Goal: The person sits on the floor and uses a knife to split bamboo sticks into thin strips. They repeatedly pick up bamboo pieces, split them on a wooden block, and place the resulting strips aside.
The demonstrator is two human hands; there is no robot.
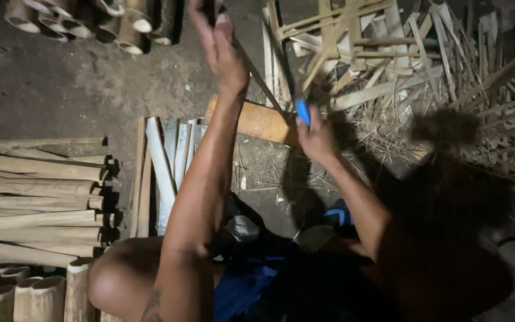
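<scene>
Thin bamboo strip (263, 83) slants above wooden block (257, 122)

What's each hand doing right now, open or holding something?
Left hand: raised, closed on the upper end of a thin bamboo strip.
Right hand: closed on a blue-handled tool.

Two hands (225, 50), one blue-handled knife (303, 111)

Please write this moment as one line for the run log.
left hand: raised, holds thin bamboo strip | right hand: grips blue-handled knife against strip | wooden block under
</scene>
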